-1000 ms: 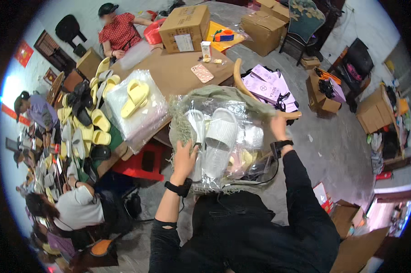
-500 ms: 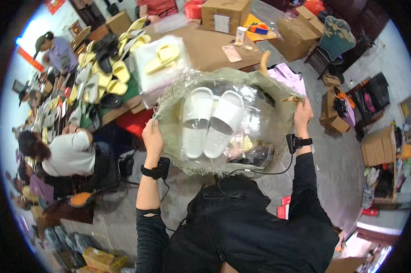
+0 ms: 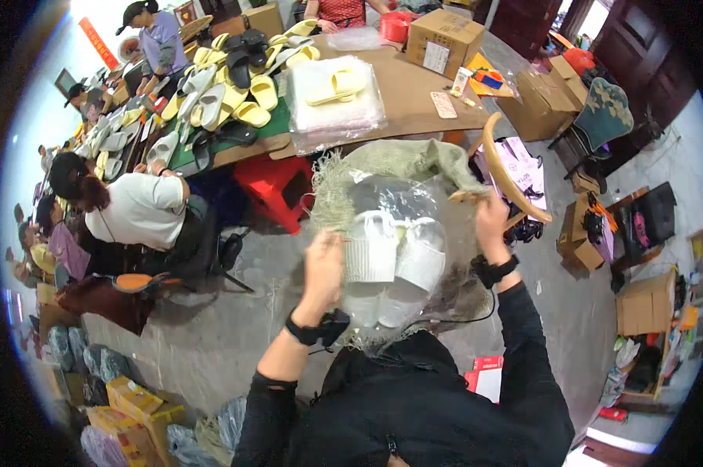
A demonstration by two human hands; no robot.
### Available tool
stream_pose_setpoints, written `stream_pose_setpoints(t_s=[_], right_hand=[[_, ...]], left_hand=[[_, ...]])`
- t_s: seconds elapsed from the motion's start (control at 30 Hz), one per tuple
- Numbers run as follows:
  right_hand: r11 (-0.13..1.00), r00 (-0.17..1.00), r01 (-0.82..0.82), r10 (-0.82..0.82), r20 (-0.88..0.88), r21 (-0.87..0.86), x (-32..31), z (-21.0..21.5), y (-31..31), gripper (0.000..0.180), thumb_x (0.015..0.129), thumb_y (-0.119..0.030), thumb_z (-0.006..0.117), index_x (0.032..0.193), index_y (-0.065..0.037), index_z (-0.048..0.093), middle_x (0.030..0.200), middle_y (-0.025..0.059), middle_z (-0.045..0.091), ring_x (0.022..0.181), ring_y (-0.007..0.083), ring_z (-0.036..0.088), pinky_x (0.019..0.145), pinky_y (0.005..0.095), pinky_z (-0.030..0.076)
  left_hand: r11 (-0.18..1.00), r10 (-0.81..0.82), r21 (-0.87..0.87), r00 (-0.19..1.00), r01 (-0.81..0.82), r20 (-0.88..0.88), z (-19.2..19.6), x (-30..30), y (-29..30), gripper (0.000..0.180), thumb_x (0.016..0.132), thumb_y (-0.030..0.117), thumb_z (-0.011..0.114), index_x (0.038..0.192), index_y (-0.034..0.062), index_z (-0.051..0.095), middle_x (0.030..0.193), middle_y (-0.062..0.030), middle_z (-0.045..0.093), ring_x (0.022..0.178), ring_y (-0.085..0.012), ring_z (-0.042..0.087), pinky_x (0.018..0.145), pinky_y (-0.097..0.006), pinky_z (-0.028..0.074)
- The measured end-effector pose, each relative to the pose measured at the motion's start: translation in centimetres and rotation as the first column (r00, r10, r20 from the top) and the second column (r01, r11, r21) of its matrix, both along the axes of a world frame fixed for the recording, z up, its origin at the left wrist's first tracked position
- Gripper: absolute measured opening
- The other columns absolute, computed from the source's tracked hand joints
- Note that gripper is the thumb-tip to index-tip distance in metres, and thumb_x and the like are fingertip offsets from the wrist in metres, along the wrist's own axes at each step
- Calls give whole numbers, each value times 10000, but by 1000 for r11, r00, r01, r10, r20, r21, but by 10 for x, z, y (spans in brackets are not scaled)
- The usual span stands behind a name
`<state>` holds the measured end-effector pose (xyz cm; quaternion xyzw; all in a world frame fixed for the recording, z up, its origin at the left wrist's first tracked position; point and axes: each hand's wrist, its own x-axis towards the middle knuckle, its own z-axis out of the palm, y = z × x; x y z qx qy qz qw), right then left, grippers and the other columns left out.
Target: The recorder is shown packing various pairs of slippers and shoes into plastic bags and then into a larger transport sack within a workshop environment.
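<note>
Head view: pale slippers, already in clear plastic, centre frame in olive sack, mouth unclosed; your right hand grips sack edge, left hand hold unclear.

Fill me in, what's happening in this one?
A person has both hands at an open woven sack. The right hand grips its rim beside a curved wooden chair arm; the left hand is at the left side, its grip too blurred to tell. White slippers in clear plastic lie in the sack. Ahead, a yellow slipper rests on plastic bags on a table.
</note>
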<state>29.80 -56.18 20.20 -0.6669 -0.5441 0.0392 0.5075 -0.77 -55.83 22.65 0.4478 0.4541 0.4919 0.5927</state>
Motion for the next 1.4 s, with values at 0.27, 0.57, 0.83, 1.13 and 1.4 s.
stream_pose_setpoints(t_s=[0.27, 0.57, 0.83, 1.13, 1.4], right_hand=[[852, 860, -467, 375, -347, -238, -74, -43, 32, 212, 762, -36, 463, 969, -26, 507, 838, 137, 581, 748, 202, 565, 657, 297, 421], [411, 590, -763, 759, -277, -498, -83, -43, -4, 522, 686, -296, 651, 1054, -29, 396, 907, 189, 550, 820, 347, 554, 684, 402, 428], [657, 734, -679, 622, -273, -328, -60, -182, 62, 306, 673, -232, 633, 767, 51, 563, 749, 244, 589, 716, 354, 588, 589, 409, 431], [494, 652, -757, 534, -539, -426, -132, -78, 74, 160, 778, -106, 507, 777, 26, 598, 599, 18, 537, 545, 83, 444, 491, 265, 360], [526, 618, -766, 449, -645, -368, -135, -73, 64, 140, 778, -162, 554, 723, -34, 563, 608, -37, 472, 550, 50, 390, 487, 230, 291]], left_hand=[[996, 52, 77, 959, -32, -279, -90, 65, -11, 122, 871, 113, 411, 878, 5, 468, 760, -87, 506, 685, -160, 449, 618, -289, 379], [988, -35, -151, 951, -12, -308, -104, 96, 0, 180, 862, 123, 428, 971, -19, 449, 889, -136, 524, 805, -189, 488, 704, -331, 413], [981, 68, 157, 549, 117, -833, -31, 108, -4, 155, 716, 126, 524, 823, 14, 535, 761, -245, 572, 763, -414, 549, 662, -473, 430], [883, 379, 107, 561, -457, -736, -173, 11, -141, 705, 685, 199, 664, 1271, 58, 298, 1162, -205, 451, 1058, -356, 447, 900, -387, 364], [412, 541, -755, 803, -511, -249, -208, 45, -172, 548, 744, 215, 614, 1132, -82, 367, 1044, -246, 509, 807, -297, 591, 615, -369, 499]])
